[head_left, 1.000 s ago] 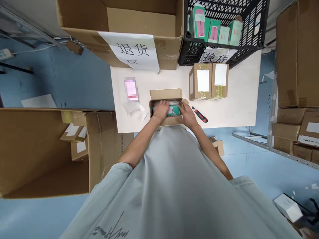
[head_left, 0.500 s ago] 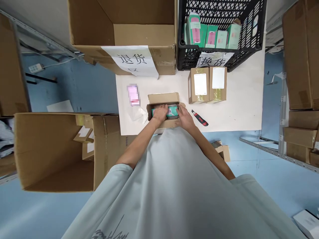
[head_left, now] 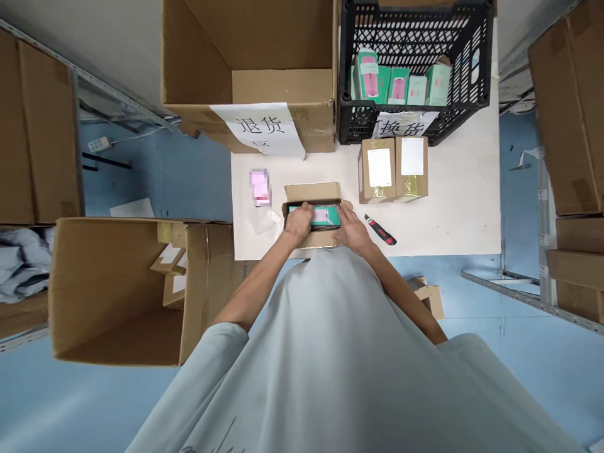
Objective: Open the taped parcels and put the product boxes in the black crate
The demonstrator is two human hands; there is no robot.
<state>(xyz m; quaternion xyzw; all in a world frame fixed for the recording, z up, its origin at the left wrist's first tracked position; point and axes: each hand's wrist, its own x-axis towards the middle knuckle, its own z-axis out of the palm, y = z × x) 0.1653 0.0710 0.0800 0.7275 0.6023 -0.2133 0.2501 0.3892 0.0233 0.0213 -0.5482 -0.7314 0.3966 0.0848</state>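
Observation:
A small open cardboard box lies on the white table in front of me, its flaps spread. Inside it is a green product box with a pink-and-white picture. My left hand reaches over the left part of the green box, its fingers curled onto it and covering that end. At the right end of the cardboard box, my right hand has its fingers closed on the wall and flap. A black-and-red utility knife rests on the table just right of this hand.
Two taped cartons stand behind the knife. Further back are a black plastic crate with several green boxes and a large open carton. Clear plastic and a blurred pink item lie left. Another open carton holds small boxes.
The view has shifted slightly. My left hand has slid a little left along the green box, so more of its top shows. My right hand stays at the cardboard box's right end.

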